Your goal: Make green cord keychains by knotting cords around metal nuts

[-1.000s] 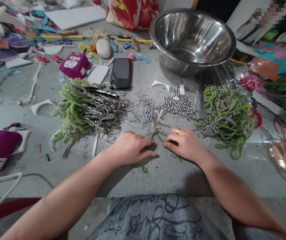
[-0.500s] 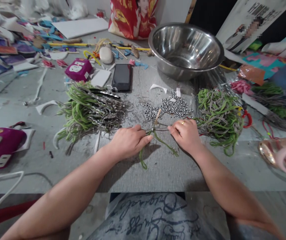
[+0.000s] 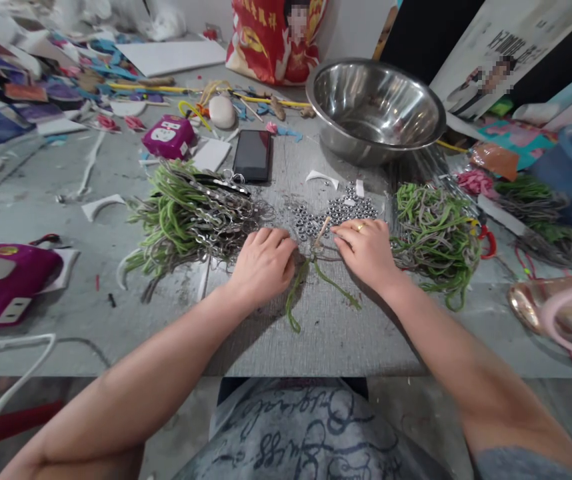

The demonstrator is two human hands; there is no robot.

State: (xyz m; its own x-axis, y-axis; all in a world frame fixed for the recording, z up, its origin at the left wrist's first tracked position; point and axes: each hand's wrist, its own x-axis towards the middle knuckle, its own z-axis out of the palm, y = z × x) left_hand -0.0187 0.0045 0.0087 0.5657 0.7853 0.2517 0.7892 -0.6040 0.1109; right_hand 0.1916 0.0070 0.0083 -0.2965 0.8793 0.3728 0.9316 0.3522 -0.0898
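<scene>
A thin cord (image 3: 333, 287), green at its loose ends and grey towards the right, lies on the table between my hands with a knot or crossing near its middle. A small pale stick (image 3: 322, 231) stands tilted just behind that crossing. To the left, my left hand (image 3: 266, 263) rests with curled fingers; anything inside them is hidden. My right hand (image 3: 366, 252) reaches in from the right, thumb and index finger apart, fingertips at the near edge of the scattered silver beads (image 3: 343, 205). A ring is on one finger.
Bundles of green and grey cords lie left (image 3: 166, 213) and right (image 3: 433, 233). Behind are a phone (image 3: 252, 157), a steel bowl (image 3: 379, 143) and a red bag (image 3: 271, 47). Purple devices (image 3: 13, 287) sit left; red-handled scissors (image 3: 489, 241) lie right.
My left hand has drawn back from the cord's crossing, its thumb now tucked in. My right hand has moved up towards the beads, its fingers reaching further forward. The view has shifted slightly.
</scene>
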